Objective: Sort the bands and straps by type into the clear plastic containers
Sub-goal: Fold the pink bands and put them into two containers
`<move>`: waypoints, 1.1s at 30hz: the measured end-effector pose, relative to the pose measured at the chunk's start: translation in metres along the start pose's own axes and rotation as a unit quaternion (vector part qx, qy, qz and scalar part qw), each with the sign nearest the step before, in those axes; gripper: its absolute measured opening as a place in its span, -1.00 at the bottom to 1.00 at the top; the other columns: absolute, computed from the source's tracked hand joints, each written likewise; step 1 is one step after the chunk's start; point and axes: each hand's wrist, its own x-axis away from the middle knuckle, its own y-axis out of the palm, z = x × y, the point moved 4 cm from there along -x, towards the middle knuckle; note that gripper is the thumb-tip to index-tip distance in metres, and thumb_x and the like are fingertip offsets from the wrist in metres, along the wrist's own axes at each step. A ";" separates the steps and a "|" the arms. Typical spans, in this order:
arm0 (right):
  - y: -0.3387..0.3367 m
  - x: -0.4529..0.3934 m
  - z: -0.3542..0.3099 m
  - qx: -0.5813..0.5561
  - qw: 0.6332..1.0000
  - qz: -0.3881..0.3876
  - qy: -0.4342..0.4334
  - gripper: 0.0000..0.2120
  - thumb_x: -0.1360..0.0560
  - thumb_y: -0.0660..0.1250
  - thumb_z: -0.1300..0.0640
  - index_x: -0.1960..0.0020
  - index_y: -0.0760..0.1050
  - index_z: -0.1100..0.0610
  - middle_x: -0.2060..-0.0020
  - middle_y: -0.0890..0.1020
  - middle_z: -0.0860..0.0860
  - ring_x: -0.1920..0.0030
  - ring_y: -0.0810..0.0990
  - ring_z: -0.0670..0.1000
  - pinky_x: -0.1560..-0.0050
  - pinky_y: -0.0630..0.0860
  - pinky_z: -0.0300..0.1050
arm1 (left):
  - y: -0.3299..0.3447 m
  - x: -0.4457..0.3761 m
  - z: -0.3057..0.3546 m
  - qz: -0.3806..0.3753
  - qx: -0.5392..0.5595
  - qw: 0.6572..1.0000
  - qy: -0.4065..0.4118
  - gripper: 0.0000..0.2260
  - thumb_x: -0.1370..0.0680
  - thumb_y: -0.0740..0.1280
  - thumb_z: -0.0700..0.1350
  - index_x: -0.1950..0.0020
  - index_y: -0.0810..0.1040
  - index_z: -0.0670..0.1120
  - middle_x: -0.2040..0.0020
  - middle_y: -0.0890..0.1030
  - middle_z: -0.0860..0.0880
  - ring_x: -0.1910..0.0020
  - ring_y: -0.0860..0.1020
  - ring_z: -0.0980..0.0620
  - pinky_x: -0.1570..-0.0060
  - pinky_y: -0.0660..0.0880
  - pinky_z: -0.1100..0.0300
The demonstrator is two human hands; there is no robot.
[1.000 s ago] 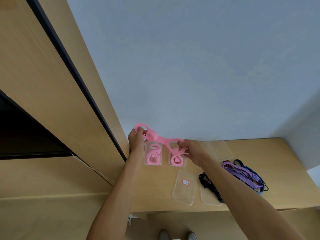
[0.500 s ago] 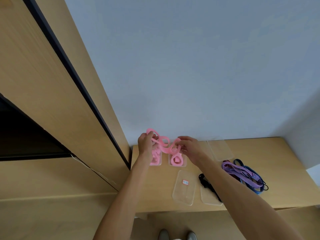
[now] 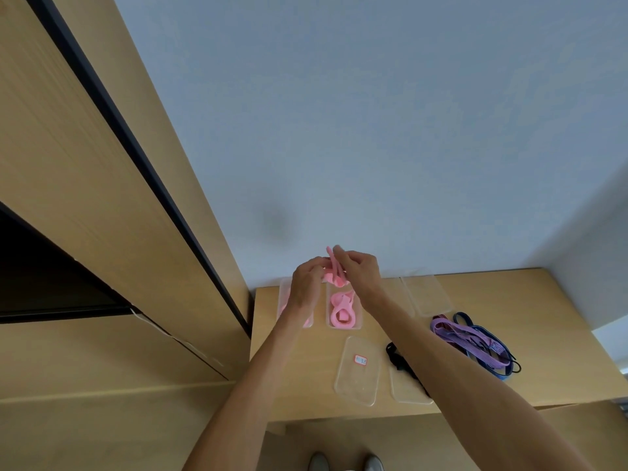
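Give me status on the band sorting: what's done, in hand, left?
Done: pink bands lie coiled in the second container; more pink shows in the far-left container. In hand: left hand and right hand both grip a pink band, bunched above those containers. Left: purple and blue straps piled loose on the table, black strap beside an empty labelled container.

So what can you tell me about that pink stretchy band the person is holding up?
The pink band looks soft and flat, like rubbery elastic. It is folded into a small bunch, one end sticking up. The left hand and right hand both pinch it in the air, above two clear containers with more pink bands inside.
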 end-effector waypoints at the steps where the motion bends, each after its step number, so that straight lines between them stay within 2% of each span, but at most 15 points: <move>1: 0.000 0.001 -0.001 0.002 1.000 -0.009 -0.008 -0.55 -0.46 0.36 -0.30 0.27 0.66 0.08 0.39 0.66 0.05 0.29 0.65 -0.04 0.18 0.57 -0.12 | -0.001 0.000 0.000 0.001 -0.019 1.000 0.007 -0.70 -0.53 0.17 -0.20 0.20 0.69 -0.08 0.19 0.71 -0.03 0.09 0.65 0.05 0.09 0.53 0.29; 3: 0.000 0.002 -0.002 0.020 1.000 -0.018 -0.017 -0.66 -0.47 0.41 -0.23 0.27 0.69 0.01 0.35 0.70 -0.03 0.23 0.68 -0.04 0.13 0.60 -0.11 | -0.003 -0.002 -0.002 0.024 -0.063 0.998 0.021 -0.72 -0.56 0.21 -0.22 0.17 0.72 -0.09 0.22 0.71 -0.02 0.19 0.63 0.06 0.17 0.50 0.25; 6: -0.002 0.003 -0.003 0.051 0.998 -0.022 -0.026 -0.68 -0.49 0.38 -0.09 0.36 0.66 0.05 0.42 0.66 0.03 0.28 0.62 0.04 0.18 0.53 -0.03 | -0.002 -0.005 -0.009 0.038 -0.086 0.995 0.025 -0.78 -0.54 0.30 -0.22 0.19 0.72 -0.11 0.27 0.69 -0.06 0.27 0.59 0.03 0.22 0.48 0.22; 9: -0.001 0.004 -0.005 0.090 0.994 -0.030 -0.048 -0.74 -0.48 0.30 0.00 0.32 0.64 0.04 0.41 0.65 0.01 0.37 0.54 -0.07 0.30 0.45 -0.15 | -0.004 -0.004 -0.016 0.089 0.005 0.996 -0.028 -0.91 -0.47 0.43 -0.11 0.19 0.66 -0.11 0.29 0.67 -0.15 0.29 0.62 -0.03 0.21 0.57 0.05; 10: 0.000 0.005 -0.003 0.107 0.992 -0.027 -0.053 -0.76 -0.50 0.29 0.03 0.30 0.63 0.00 0.39 0.66 -0.03 0.38 0.54 -0.09 0.32 0.45 -0.19 | -0.005 -0.005 -0.018 0.104 0.047 0.992 -0.051 -0.90 -0.44 0.47 -0.10 0.11 0.64 -0.09 0.24 0.68 -0.15 0.26 0.66 -0.06 0.18 0.61 0.00; 12: 0.002 0.006 0.005 0.131 0.990 -0.019 -0.047 -0.77 -0.54 0.28 0.06 0.26 0.61 -0.06 0.36 0.66 -0.10 0.34 0.57 -0.10 0.31 0.48 -0.21 | -0.008 -0.007 -0.023 0.124 0.074 0.985 -0.095 -0.70 -0.38 0.53 -0.11 -0.04 0.54 -0.02 0.10 0.70 -0.14 0.15 0.70 -0.08 0.14 0.67 0.00; 14: 0.002 0.007 0.015 0.128 0.991 -0.021 -0.024 -0.77 -0.55 0.27 0.09 0.25 0.60 0.00 0.36 0.64 -0.07 0.32 0.57 -0.06 0.27 0.52 -0.10 | -0.010 -0.007 -0.023 0.143 0.067 0.981 -0.114 -0.61 -0.32 0.54 -0.18 -0.06 0.49 0.02 0.02 0.67 -0.11 0.09 0.69 -0.06 0.18 0.66 0.09; 16: -0.001 0.007 0.024 0.090 0.996 -0.015 0.011 -0.78 -0.55 0.26 0.14 0.22 0.59 0.12 0.33 0.63 0.05 0.27 0.60 0.04 0.16 0.62 0.09 | -0.010 -0.007 -0.026 0.158 0.119 0.972 -0.127 -0.58 -0.28 0.51 -0.26 -0.06 0.49 -0.02 0.02 0.66 -0.16 0.08 0.69 -0.09 0.23 0.62 0.15; 19: -0.010 0.007 0.026 0.034 0.999 0.007 0.024 -0.80 -0.57 0.25 0.20 0.16 0.58 0.22 0.27 0.63 0.15 0.18 0.65 0.22 0.07 0.67 0.18 | -0.006 -0.009 -0.029 0.101 0.244 0.954 -0.139 -0.66 -0.34 0.49 -0.23 -0.07 0.50 -0.16 0.15 0.71 -0.21 0.20 0.71 -0.10 0.31 0.57 0.24; 21: -0.012 0.008 0.022 0.024 1.000 -0.005 0.019 -0.80 -0.57 0.26 0.19 0.15 0.57 0.26 0.25 0.64 0.19 0.16 0.66 0.25 0.09 0.68 0.14 | -0.002 -0.010 -0.032 0.050 0.229 0.961 -0.150 -0.66 -0.39 0.51 -0.14 -0.10 0.52 -0.16 0.18 0.71 -0.14 0.23 0.68 -0.03 0.29 0.56 0.24; 22: -0.012 0.008 0.021 0.029 0.999 -0.007 0.015 -0.80 -0.58 0.26 0.19 0.15 0.56 0.26 0.27 0.63 0.18 0.20 0.65 0.22 0.12 0.67 0.08 | 0.000 -0.010 -0.032 0.035 0.206 0.966 -0.152 -0.62 -0.38 0.53 -0.11 -0.13 0.52 -0.14 0.16 0.70 -0.13 0.22 0.66 -0.01 0.24 0.56 0.21; 24: -0.014 0.009 0.020 0.045 0.999 0.022 0.006 -0.78 -0.58 0.22 0.20 0.20 0.52 0.25 0.32 0.59 0.09 0.28 0.55 0.08 0.22 0.53 -0.02 | 0.003 -0.010 -0.035 0.010 0.188 0.970 -0.154 -0.63 -0.36 0.52 -0.12 -0.12 0.53 -0.11 0.13 0.68 -0.13 0.17 0.63 -0.04 0.14 0.54 0.13; 27: -0.021 0.010 0.028 0.012 0.996 0.084 0.037 -0.79 -0.59 0.13 0.24 0.17 0.46 0.24 0.29 0.51 0.03 0.29 0.42 -0.01 0.29 0.36 -0.17 | 0.007 -0.008 -0.038 -0.031 0.239 0.957 -0.164 -0.78 -0.38 0.45 -0.21 -0.01 0.58 -0.12 0.28 0.55 -0.07 0.24 0.55 -0.02 0.17 0.52 0.13; 29: -0.023 0.010 0.034 0.002 0.994 0.096 0.052 -0.79 -0.61 0.09 0.24 0.12 0.44 0.24 0.25 0.47 0.06 0.27 0.39 -0.01 0.32 0.32 -0.20 | 0.008 -0.007 -0.040 -0.032 0.252 0.952 -0.171 -0.83 -0.37 0.43 -0.23 0.06 0.59 -0.13 0.37 0.42 -0.03 0.34 0.43 0.03 0.29 0.46 0.20; 33: -0.035 0.008 0.049 -0.046 0.984 0.138 0.107 -0.78 -0.66 0.02 0.22 -0.02 0.42 0.25 -0.02 0.61 0.18 0.06 0.53 0.04 0.18 0.44 -0.22 | 0.008 -0.006 -0.040 0.021 0.276 0.947 -0.165 -0.87 -0.35 0.34 -0.22 0.12 0.55 -0.13 0.49 0.27 0.02 0.49 0.22 0.08 0.45 0.19 0.23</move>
